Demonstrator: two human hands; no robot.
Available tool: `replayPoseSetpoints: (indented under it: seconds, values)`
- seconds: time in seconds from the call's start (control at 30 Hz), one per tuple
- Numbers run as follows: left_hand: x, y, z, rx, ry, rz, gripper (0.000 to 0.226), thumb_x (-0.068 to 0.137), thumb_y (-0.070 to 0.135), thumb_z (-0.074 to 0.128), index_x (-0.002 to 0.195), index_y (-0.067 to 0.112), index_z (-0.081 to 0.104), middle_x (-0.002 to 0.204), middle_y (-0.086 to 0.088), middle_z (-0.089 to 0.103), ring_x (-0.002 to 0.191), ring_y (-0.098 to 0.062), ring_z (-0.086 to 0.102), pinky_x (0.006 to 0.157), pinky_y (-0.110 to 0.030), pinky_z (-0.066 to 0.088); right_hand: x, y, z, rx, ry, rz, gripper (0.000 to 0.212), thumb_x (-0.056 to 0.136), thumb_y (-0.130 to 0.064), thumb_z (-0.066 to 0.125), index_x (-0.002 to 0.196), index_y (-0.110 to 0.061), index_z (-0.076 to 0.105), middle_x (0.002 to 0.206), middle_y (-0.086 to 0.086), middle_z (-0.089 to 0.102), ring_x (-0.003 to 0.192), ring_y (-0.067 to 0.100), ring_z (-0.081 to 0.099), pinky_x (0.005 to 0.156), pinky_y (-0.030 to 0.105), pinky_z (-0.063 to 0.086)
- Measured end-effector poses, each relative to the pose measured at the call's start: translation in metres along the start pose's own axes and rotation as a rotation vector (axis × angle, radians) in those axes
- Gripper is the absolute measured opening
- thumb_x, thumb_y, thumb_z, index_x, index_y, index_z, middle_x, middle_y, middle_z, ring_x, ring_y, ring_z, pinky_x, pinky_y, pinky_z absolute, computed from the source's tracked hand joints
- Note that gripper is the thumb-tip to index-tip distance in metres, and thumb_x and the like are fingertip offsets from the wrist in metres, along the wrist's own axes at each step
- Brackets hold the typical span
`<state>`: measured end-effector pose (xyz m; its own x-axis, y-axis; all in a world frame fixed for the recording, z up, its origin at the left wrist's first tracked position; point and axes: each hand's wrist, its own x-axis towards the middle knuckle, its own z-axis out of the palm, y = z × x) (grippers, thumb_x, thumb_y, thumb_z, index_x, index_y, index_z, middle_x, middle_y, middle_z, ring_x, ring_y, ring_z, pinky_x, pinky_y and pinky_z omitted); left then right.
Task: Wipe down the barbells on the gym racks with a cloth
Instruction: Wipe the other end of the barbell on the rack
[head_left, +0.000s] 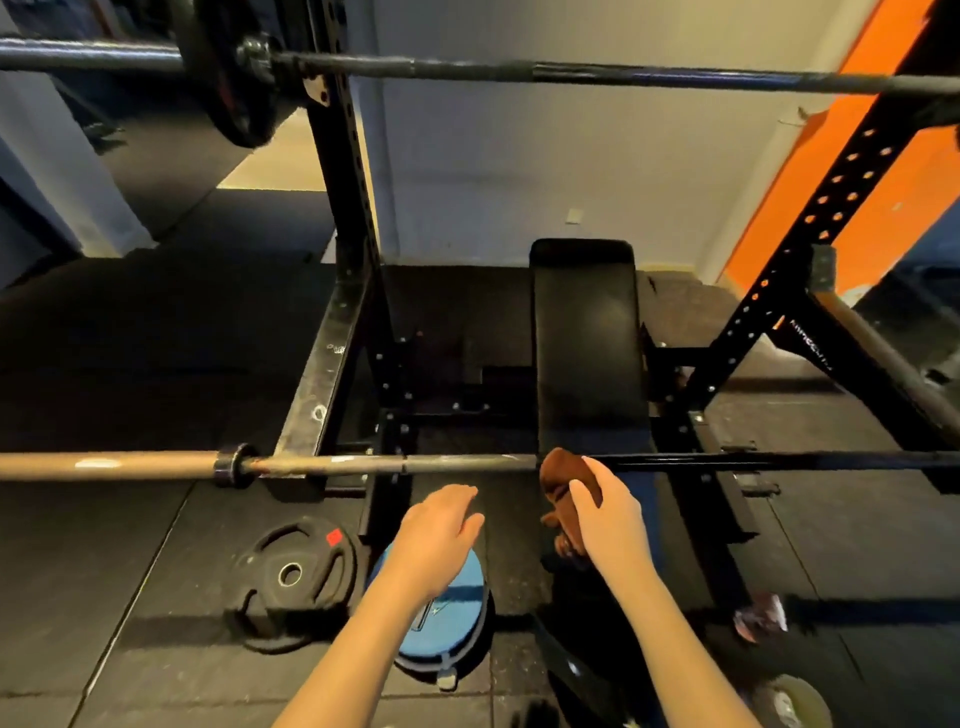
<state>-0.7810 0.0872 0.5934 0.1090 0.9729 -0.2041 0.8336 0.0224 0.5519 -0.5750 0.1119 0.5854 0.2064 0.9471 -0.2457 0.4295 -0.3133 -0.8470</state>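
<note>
Lower barbell running straight across the middle of the frame, resting on the black rack. Right hand at centre, just below the bar, fingers curled and pinching a brown cloth; top of the cloth pressed against the bar, the rest bunched and hanging under the palm. Left hand just to the left, close below the bar but not touching it, fingers loosely together, slightly bent, holding nothing. Second barbell high across the top of the frame, dark plate loaded at upper left. Black bench pad behind the lower bar, centre right. On the floor at lower left, a loose weight plate; beside it, under the left forearm, a blue round object.
</note>
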Motion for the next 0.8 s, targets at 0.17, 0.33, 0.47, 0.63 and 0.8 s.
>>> replayPoseSetpoints:
  seconds: [0.17, 0.33, 0.47, 0.63, 0.8]
  values:
    - [0.050, -0.020, -0.007, 0.073, -0.097, 0.066, 0.048, 0.102, 0.036, 0.042, 0.146, 0.019, 0.038, 0.146, 0.000, 0.045, 0.132, -0.019, 0.043, 0.108, -0.034, 0.035, 0.010, -0.004, 0.016, 0.006, 0.037, 0.130, 0.032, 0.099, -0.033, 0.051, 0.131, -0.030, 0.046, 0.116, -0.002, 0.063, 0.070, 0.011, 0.067, 0.053, 0.023, 0.056]
    - [0.098, -0.019, -0.003, 0.151, -0.153, 0.133, 0.042, 0.100, 0.035, 0.045, 0.139, 0.019, 0.044, 0.134, -0.002, 0.054, 0.121, -0.022, 0.051, 0.101, -0.036, 0.041, 0.043, 0.013, 0.017, -0.001, 0.130, 0.150, 0.037, 0.100, -0.029, 0.049, 0.137, -0.027, 0.047, 0.103, -0.002, 0.067, 0.071, 0.016, 0.071, 0.055, 0.038, 0.060]
    - [0.129, -0.018, 0.007, 0.164, -0.134, 0.082, 0.043, 0.100, 0.032, 0.047, 0.141, 0.018, 0.044, 0.133, 0.000, 0.055, 0.121, -0.020, 0.052, 0.102, -0.034, 0.040, 0.085, 0.022, 0.013, -0.223, 0.175, 0.036, 0.041, 0.099, -0.034, 0.048, 0.139, -0.036, 0.042, 0.128, -0.001, 0.057, 0.098, 0.019, 0.067, 0.072, 0.045, 0.060]
    - [0.152, -0.023, 0.024, 0.226, -0.197, 0.042, 0.043, 0.101, 0.030, 0.046, 0.142, 0.018, 0.041, 0.139, 0.000, 0.051, 0.127, -0.019, 0.047, 0.108, -0.035, 0.034, 0.123, 0.030, 0.046, -0.635, 0.229, -0.058, 0.040, 0.096, -0.024, 0.058, 0.135, -0.018, 0.055, 0.145, 0.009, 0.046, 0.126, 0.032, 0.044, 0.092, 0.043, 0.048]
    - [0.168, -0.027, 0.036, 0.284, -0.257, -0.004, 0.046, 0.102, 0.031, 0.043, 0.146, 0.018, 0.036, 0.144, 0.000, 0.046, 0.133, -0.019, 0.041, 0.115, -0.039, 0.023, 0.125, 0.049, 0.081, -0.813, 0.040, -0.330, 0.039, 0.068, -0.022, 0.087, 0.105, -0.018, 0.073, 0.119, 0.010, 0.067, 0.107, 0.035, 0.063, 0.082, 0.046, 0.055]
